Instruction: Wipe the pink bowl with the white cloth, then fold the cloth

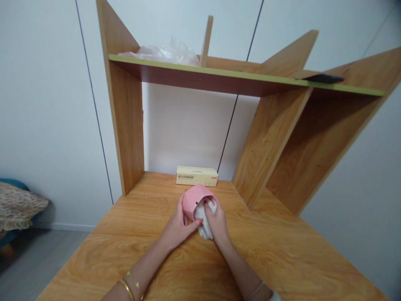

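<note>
A pink faceted pot [194,197] is tilted on its side above the wooden desk, its opening turned towards me. A small dark hole shows near its rim. My left hand [179,225] grips the pot from the left, thumb along the rim's lower edge. My right hand [216,217] is closed on a white cloth [203,228], with the fingers partly inside the pot's opening. Part of the cloth is inside the pot and the rest hangs below the rim. The right fingertips are partly hidden by the cloth and the pot.
A long cream-coloured box [196,176] with printed text stands on the desk [150,205] behind the pot. Wooden shelf panels [128,125] rise around the back. On the upper shelf lie a clear plastic bag [169,53] and a flat black object [324,78].
</note>
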The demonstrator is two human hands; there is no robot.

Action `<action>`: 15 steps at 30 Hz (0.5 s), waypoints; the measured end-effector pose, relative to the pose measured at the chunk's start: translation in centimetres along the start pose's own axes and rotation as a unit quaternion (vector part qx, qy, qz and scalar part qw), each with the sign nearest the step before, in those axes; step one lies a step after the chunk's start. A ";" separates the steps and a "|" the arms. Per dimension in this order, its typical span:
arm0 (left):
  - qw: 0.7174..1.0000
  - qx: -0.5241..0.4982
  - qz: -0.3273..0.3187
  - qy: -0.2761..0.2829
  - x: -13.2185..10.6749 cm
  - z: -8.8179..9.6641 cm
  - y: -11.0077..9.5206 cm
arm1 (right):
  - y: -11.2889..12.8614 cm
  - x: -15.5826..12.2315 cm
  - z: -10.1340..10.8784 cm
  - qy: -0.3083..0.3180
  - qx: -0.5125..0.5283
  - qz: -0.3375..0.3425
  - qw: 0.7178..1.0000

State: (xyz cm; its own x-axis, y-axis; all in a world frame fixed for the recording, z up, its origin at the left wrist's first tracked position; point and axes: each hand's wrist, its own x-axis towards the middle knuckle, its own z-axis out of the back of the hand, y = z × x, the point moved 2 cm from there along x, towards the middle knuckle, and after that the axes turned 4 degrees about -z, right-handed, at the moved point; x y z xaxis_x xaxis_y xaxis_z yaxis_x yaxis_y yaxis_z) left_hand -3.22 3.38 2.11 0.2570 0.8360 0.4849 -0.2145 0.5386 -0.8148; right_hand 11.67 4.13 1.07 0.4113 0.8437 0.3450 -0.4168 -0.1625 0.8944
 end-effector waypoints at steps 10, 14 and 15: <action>0.998 0.046 -0.018 -0.029 0.3 0.6 0.8 | 1.4 0.0 0.8 -0.006 -0.122 0.000 0.992; 0.996 0.086 0.025 -0.021 0.2 0.9 0.3 | 2.0 0.0 1.8 -0.045 -0.205 0.074 0.975; 0.995 0.090 0.028 -0.016 0.2 1.0 0.1 | 2.0 0.0 1.8 -0.047 -0.210 0.091 0.972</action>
State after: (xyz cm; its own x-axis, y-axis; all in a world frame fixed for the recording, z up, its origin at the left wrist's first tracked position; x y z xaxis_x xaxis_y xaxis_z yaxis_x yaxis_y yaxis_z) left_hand -4.09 3.65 2.44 0.2103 0.8663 0.4530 -0.3931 0.4992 -0.7722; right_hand 12.32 2.90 3.43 0.3628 0.7672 0.5290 -0.7765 -0.0650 0.6268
